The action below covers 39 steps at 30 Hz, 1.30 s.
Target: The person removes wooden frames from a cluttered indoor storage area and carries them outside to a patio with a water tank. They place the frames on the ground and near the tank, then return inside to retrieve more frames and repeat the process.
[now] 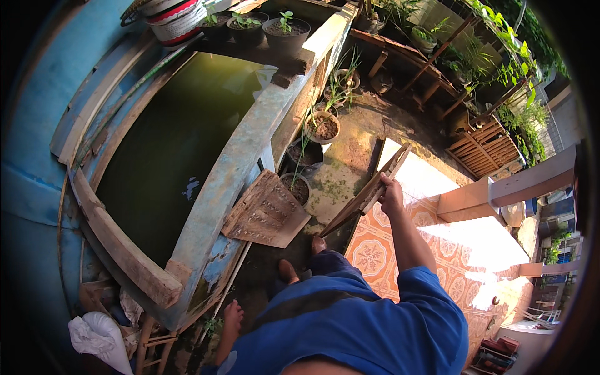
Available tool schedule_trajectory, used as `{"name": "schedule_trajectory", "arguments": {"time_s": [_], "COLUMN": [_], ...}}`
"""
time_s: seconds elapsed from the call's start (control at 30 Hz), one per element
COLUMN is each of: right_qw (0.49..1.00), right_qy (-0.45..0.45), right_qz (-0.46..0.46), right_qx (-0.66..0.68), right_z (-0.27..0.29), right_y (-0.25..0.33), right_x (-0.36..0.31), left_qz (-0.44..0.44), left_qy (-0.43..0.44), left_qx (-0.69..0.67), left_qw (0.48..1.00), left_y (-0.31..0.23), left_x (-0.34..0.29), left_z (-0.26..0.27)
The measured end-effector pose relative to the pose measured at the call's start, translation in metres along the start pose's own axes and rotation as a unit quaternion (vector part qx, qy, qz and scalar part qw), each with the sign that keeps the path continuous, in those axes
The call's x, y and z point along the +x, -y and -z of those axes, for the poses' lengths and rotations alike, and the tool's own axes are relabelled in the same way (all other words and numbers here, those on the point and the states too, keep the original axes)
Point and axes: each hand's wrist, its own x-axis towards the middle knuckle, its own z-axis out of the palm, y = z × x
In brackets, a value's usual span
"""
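My right hand [392, 195] is closed around the upper edge of a thin wooden panel [365, 199], which is seen nearly edge-on and slants down toward my feet. My left hand [232, 314] hangs low at my left side, its fingers loosely apart and nothing visible in them. Between that hand and the panel, a weathered wooden board [269, 211] with rough marks rests against the outer wall of a blue water tank [240, 147]. Dark green water fills the tank.
Potted plants [323, 127] line the tank's right side, and more pots [286, 31] stand on its far end. Orange patterned tiles [375, 253] and a pillar [465, 203] lie to the right. A wooden beam [128, 244] spans the tank's near-left edge. A slatted wooden crate [486, 149] stands far right.
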Motion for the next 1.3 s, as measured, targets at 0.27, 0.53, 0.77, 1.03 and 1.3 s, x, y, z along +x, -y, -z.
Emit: {"name": "schedule_trajectory", "arguments": {"time_s": [0.27,0.53,0.77,1.03,1.3], "right_qw": [1.0,0.999,0.997,0.998,0.998], "right_qy": [0.01,0.042,0.072,0.064,0.03], "right_qz": [0.017,-0.017,-0.024,-0.02,-0.016], "right_qx": [-0.007,0.003,-0.017,0.001,-0.06], "right_z": [0.029,0.076,0.07,0.026,-0.019], "right_y": [0.05,0.084,0.121,0.171,0.214], "right_x": [0.054,0.185,0.254,0.296,0.345], "left_qz": [-0.013,-0.033,-0.069,0.013,0.0], "left_qy": [-0.022,-0.002,-0.048,-0.033,0.024], "left_qx": [0.013,0.018,0.061,0.021,-0.038], "left_qw": [1.0,0.999,0.995,0.999,0.999], "left_y": [-0.039,-0.107,-0.185,-0.192,-0.237], "left_x": [0.007,-0.035,-0.075,-0.049,-0.01], "left_z": [-0.064,-0.212,-0.312,-0.334,-0.362]}}
